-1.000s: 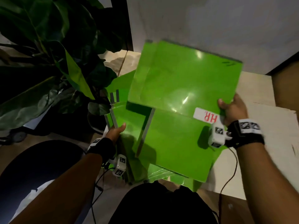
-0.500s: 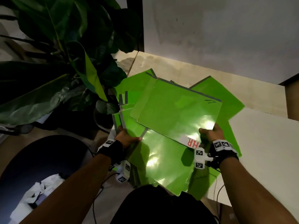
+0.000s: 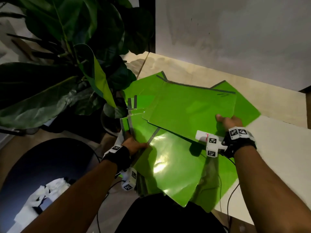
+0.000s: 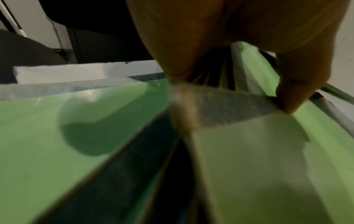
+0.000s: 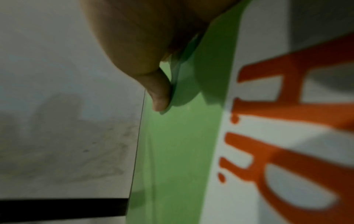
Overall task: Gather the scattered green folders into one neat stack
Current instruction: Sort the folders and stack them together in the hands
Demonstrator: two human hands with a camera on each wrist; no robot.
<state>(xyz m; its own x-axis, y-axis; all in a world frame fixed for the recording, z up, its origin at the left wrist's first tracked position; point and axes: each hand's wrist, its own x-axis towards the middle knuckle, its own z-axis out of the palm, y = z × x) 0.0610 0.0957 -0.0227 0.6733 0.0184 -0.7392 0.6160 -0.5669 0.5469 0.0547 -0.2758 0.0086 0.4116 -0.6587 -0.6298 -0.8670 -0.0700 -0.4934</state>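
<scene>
**A:** Where do the folders lie?

**B:** Fanned in a loose pile (image 3: 176, 148) at the near left corner of the surface (image 3: 277, 157), part of it hanging over the near edge towards the person's lap.

**A:** And the hands?

**B:** The right hand (image 3: 229, 122) holds the top folder (image 3: 193, 110) by its right edge, thumb on top, the other fingers hidden below; its grip is closed on that folder. The left hand (image 3: 134, 145) has its grip closed on the left edges of the lower folders (image 3: 171, 167), thumb (image 4: 295, 94) pressing on one and several more wedged beneath.

**A:** How should this step go?

**B:** I'd set the top folder down square, not askew as it sits now, then knock the grey spines against the left palm so all the edges line up. The glossy covers probably slide, so I'd keep the overhanging part supported.

**A:** How many are there?

**B:** At least five green sheets show distinct corners; the exact number I cannot tell, since they overlap. One white label (image 5: 287, 121) with orange letters, on the top folder. One big-leaved plant (image 3: 67, 73) stands off the left edge.
</scene>
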